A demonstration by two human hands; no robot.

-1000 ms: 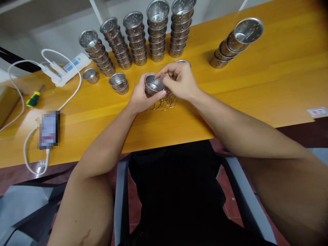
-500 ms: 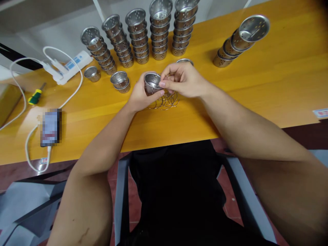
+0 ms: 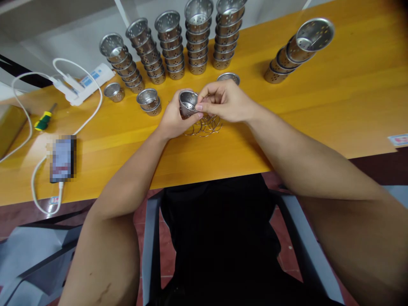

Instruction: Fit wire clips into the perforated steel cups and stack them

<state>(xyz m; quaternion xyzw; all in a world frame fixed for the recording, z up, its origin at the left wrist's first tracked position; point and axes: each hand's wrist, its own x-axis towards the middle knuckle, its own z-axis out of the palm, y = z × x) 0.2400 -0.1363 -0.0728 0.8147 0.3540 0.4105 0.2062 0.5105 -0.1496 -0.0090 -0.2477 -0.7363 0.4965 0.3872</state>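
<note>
My left hand (image 3: 174,119) grips a small perforated steel cup (image 3: 187,101) just above the yellow table (image 3: 318,102). My right hand (image 3: 223,100) pinches a thin wire piece at the cup's rim, fingers closed against it. Under both hands lies a pile of loose wire rings (image 3: 204,126). A single steel cup (image 3: 228,77) sits just behind my right hand.
Several stacks of perforated cups (image 3: 194,38) stand at the table's back, and a leaning stack (image 3: 296,46) at the right. Two small cup piles (image 3: 148,101) and a single cup (image 3: 114,91) sit left. A power strip (image 3: 84,83), screwdriver (image 3: 43,120) and phone (image 3: 62,158) lie far left.
My right hand's fingers have shifted slightly along the cup's rim, and the cup has turned a little in my left hand. The view rose slightly.
</note>
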